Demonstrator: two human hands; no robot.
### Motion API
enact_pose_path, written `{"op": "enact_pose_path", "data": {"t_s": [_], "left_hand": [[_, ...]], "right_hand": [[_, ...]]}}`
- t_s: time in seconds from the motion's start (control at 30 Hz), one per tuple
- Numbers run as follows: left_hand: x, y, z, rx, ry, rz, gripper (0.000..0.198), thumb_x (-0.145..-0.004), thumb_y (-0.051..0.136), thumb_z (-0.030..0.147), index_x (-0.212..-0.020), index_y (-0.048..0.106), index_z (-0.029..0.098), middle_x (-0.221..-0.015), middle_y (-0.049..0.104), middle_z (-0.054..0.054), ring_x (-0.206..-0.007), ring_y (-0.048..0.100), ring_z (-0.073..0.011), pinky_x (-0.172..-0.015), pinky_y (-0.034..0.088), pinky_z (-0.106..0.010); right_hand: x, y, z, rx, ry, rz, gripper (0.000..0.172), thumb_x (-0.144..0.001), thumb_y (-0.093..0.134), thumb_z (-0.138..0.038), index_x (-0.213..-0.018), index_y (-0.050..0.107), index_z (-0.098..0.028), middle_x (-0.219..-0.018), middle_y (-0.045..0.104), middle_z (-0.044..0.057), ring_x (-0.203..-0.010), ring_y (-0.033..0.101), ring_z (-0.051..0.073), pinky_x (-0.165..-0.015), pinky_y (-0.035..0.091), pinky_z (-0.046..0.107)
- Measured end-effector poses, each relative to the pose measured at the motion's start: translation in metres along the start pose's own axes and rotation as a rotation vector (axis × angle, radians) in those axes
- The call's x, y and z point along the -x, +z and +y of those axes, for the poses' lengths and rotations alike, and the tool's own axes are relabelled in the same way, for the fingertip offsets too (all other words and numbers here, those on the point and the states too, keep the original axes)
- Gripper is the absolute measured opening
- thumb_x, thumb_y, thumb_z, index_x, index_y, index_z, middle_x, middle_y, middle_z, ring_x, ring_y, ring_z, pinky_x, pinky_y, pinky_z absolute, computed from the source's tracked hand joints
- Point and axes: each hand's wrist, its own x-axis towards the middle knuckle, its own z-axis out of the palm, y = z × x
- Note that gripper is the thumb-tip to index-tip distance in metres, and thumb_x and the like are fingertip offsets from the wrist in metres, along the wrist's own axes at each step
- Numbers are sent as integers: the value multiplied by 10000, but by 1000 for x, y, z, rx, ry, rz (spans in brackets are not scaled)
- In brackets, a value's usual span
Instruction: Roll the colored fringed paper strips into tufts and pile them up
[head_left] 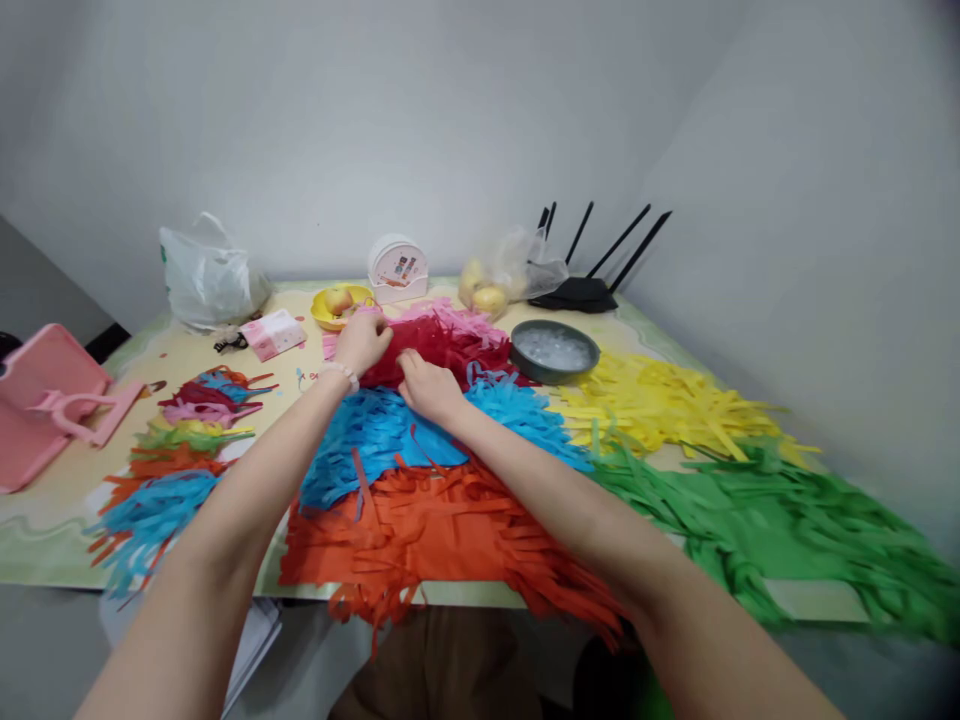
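Both of my hands are at a dark red fringed sheet [439, 348], its strips cut like tissue paper or thin cloth. My left hand [363, 342] pinches its left end with curled fingers. My right hand [429, 388] has its fingers closed at the sheet's near edge; the exact grip is partly hidden. Just behind the red sheet lies a pink fringed sheet [472, 320]. Nearer to me, under my right wrist, spreads a blue fringed sheet [367, 430]. An orange-red fringed sheet [442, 530] hangs over the front table edge.
Yellow [660, 405] and green fringed sheets [772, 515] lie at right, mixed strips [161, 510] at left. Behind stand a grey bowl [553, 350], router [577, 293], bagged yellow fruit [489, 298], yellow dish [324, 316], white holder [399, 270], plastic bag [210, 275]. A pink stand [56, 405] is far left.
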Motion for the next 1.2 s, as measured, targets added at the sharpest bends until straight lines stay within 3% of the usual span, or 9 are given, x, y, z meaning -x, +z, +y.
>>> {"op": "enact_pose_path", "data": {"t_s": [0.07, 0.2, 0.37, 0.6, 0.73, 0.83, 0.93, 1.03, 1.2], "left_hand": [[1, 0, 5, -7, -6, 26, 220, -837, 505, 217, -769, 701, 143, -828, 725, -114, -801, 621, -225, -732, 428, -304], [-2, -11, 7, -28, -73, 123, 250, -862, 476, 253, -835, 706, 159, -871, 732, -117, -837, 641, -243, -751, 437, -321], [-17, -50, -18, -38, -195, 306, 258, -864, 463, 284, -819, 691, 171, -867, 736, -89, -835, 638, -221, -756, 440, -321], [-25, -163, -80, -54, -400, 681, 230, -838, 453, 216, -659, 584, 156, -700, 632, -29, -775, 622, -191, -696, 443, -330], [13, -229, -80, -178, -393, 883, 243, -839, 426, 191, -856, 642, 81, -825, 622, -42, -911, 639, -205, -803, 431, -357], [69, -232, -43, -334, -137, 653, 260, -867, 445, 331, -811, 638, 165, -817, 672, -75, -823, 635, -218, -708, 387, -357], [125, -197, 5, -357, -19, 152, 243, -848, 429, 301, -662, 554, 208, -644, 614, -53, -587, 550, -184, -578, 316, -329], [168, -156, 44, -292, 95, -112, 248, -833, 461, 301, -608, 514, 212, -606, 603, -39, -543, 526, -184, -550, 303, -315], [212, -131, 72, -233, 192, -301, 217, -845, 472, 259, -648, 553, 217, -652, 633, -79, -628, 586, -241, -598, 348, -334]], "right_hand": [[-6, 8, -1, 35, 45, -36, 459, -988, 439, -241, -1434, 416, -136, -1363, 558, 196, -1096, 649, 272, -889, 513, 381], [-16, 24, 7, 76, 126, -159, 365, -964, 587, -339, -1276, 568, -149, -1220, 630, 107, -1032, 650, 226, -883, 553, 434], [-17, 29, 17, 61, 159, -217, 351, -955, 606, -342, -1251, 585, -155, -1233, 620, 101, -1044, 643, 223, -879, 559, 433], [-19, 23, 22, -46, 178, -196, 344, -955, 606, -346, -1242, 589, -158, -1223, 625, 95, -1029, 647, 218, -868, 564, 427], [0, -2, 15, -139, 102, -71, 255, -968, 573, -327, -1124, 651, -141, -1106, 684, 91, -998, 665, 216, -886, 544, 414], [38, -33, -6, -207, -2, 63, 254, -985, 491, -307, -1042, 683, -150, -1029, 720, 101, -994, 673, 215, -915, 512, 355], [88, -60, -40, -295, -162, 272, 341, -964, 489, -354, -1208, 611, -149, -1211, 670, 128, -1146, 605, 224, -1015, 458, 349], [128, -66, -73, -400, -397, 496, 533, -902, 566, -347, -1373, 486, -112, -1407, 544, 175, -1332, 452, 276, -1128, 368, 438], [158, -55, -81, -364, -368, 389, 494, -824, 512, -101, -1316, 552, -131, -1319, 620, 148, -1271, 483, 291, -1095, 387, 469]]}}
